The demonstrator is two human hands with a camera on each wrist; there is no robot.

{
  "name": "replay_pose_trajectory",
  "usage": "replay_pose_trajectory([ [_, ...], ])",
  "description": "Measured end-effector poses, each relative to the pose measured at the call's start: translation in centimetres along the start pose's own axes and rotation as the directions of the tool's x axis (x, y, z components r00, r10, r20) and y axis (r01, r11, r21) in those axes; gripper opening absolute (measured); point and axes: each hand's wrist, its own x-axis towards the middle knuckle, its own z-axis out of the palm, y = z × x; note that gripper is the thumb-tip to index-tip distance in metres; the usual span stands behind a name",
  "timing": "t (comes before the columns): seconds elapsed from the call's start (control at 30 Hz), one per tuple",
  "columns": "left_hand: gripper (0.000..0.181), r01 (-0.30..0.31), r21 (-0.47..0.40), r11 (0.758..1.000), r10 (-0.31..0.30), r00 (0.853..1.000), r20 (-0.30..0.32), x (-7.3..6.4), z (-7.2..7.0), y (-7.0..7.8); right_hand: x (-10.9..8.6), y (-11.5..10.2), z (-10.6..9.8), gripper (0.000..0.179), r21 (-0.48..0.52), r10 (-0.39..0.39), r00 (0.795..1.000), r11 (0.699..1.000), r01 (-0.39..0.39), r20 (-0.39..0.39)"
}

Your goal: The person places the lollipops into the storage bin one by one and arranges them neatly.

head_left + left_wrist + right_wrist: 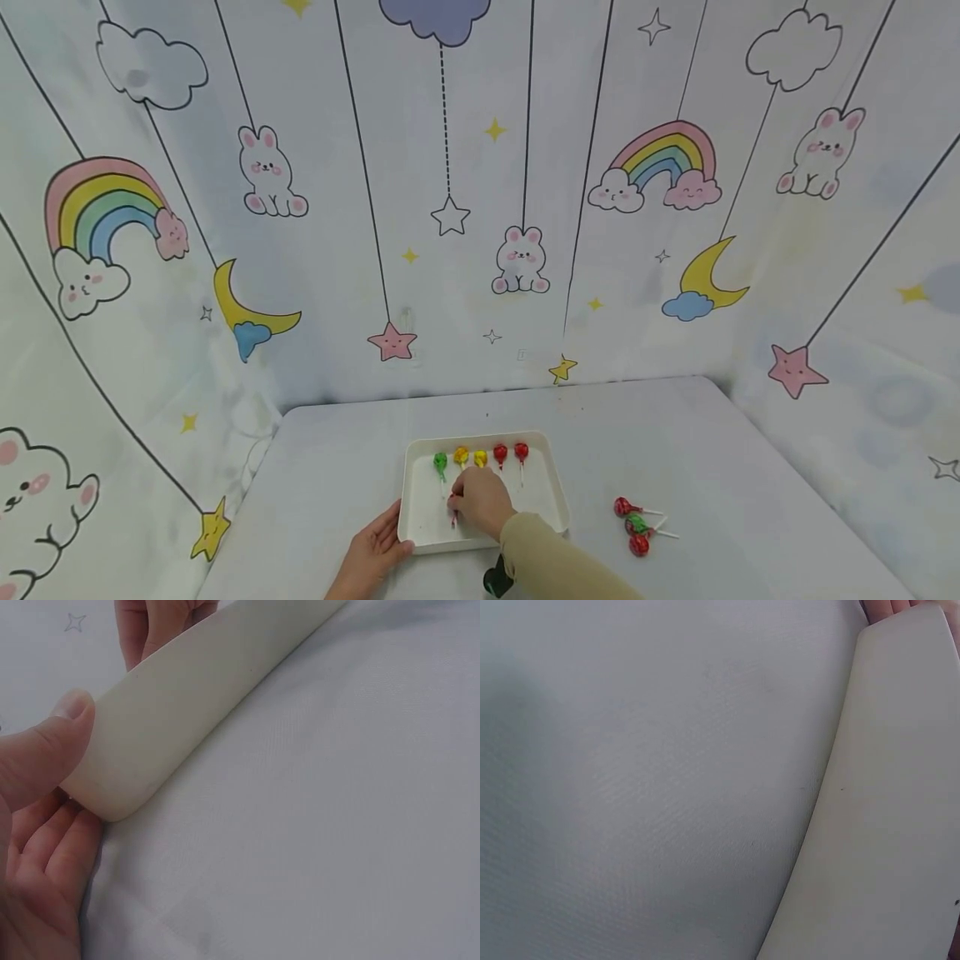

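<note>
A white tray (420, 546) lies on the table with a row of lollipops along its far side: a green lollipop (440, 461), two yellow ones, and two red ones, including a red lollipop (521, 452) at the right end. My left hand (372, 550) grips the tray's near left corner; in the left wrist view the thumb is on the wall (172, 690) and the fingers are by its bottom edge. Over the tray's middle, my right hand (483, 502) pinches another red lollipop (453, 503), partly hidden by the fingers. In the right wrist view, the tray's outer wall (885, 787) fills the right side.
Right of the tray, a small heap holds red lollipops (639, 545) and a green lollipop (637, 523), their white sticks pointing right. The white-covered table (337, 467) meets a cartoon-printed backdrop (450, 292) at the back and sides.
</note>
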Motion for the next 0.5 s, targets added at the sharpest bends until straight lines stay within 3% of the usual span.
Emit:
replay_pose_trajectory([
  [0.5,0.083,-0.003,-0.02,1.0,0.004,1.0,0.019,-0.31,0.01,0.34,-0.46,-0.45,-0.52,0.009,0.005,-0.013,1.0,1.0,0.013,0.008],
])
